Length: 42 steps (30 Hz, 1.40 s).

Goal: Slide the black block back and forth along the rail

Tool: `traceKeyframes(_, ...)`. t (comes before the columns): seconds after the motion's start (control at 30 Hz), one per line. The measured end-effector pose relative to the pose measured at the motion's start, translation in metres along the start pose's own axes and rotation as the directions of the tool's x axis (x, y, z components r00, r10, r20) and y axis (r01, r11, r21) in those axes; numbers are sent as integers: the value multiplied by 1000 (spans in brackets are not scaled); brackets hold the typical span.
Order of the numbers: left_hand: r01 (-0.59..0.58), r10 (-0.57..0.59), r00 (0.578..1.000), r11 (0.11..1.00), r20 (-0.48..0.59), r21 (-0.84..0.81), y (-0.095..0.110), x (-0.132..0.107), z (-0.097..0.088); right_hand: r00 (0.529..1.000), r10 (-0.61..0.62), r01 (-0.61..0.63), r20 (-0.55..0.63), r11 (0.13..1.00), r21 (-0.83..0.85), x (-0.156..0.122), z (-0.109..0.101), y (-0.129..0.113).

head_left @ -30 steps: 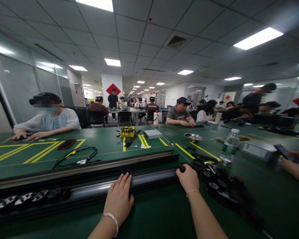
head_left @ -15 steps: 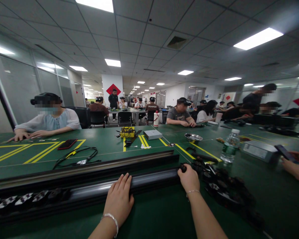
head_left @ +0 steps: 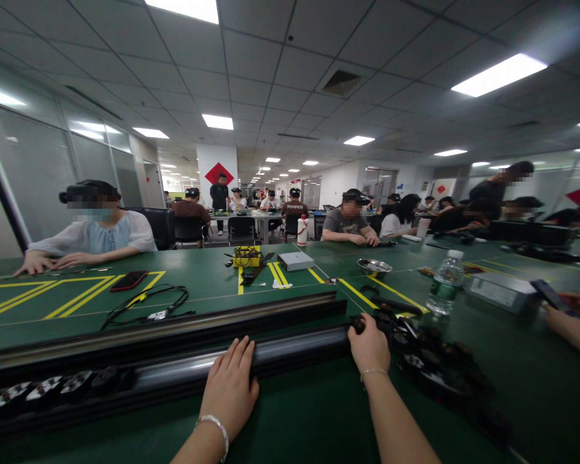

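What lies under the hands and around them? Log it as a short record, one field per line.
Left hand: laid on the long dark bar
Right hand: holds a small black part at the bar's right end
Left along the bar: a row of black parts
Behind the bar: a second bar
Right of the right hand: a pile of black parts, a bottle beyond
Surface: green table
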<state>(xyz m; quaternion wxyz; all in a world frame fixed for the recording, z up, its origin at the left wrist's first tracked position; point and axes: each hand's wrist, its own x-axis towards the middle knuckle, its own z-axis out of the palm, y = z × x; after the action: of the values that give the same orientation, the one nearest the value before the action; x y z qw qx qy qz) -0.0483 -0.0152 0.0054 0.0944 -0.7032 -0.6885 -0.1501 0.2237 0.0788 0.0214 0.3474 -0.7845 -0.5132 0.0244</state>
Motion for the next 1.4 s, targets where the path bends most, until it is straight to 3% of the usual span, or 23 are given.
traceKeyframes(1.4, -4, 4, 1000, 1000, -4, -2, -1, 1, 2, 995, 6, -7, -96, 1000, -9, 7, -1, 12)
